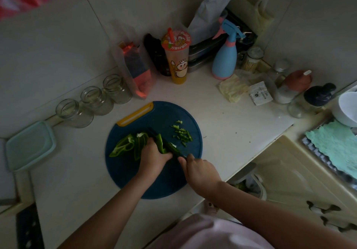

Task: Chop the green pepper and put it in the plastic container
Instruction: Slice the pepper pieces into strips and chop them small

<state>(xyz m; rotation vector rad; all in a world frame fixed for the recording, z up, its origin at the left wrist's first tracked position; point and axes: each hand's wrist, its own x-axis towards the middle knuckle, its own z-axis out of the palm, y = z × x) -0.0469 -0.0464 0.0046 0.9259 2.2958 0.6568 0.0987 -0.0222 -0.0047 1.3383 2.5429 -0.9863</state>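
The left grip (152, 157) curls over the green pepper (125, 146), pinning it to the round blue cutting board (164, 187). The right grip (199, 169) is wrapped round a dark knife (172, 148), blade against the pepper. Chopped pieces (182, 134) lie just right of the blade. The plastic container (29, 146) sits well left on the table (222, 123).

White counter (222, 117), blue cutting board (164, 113), glass jars (94, 99), plastic container (29, 146)
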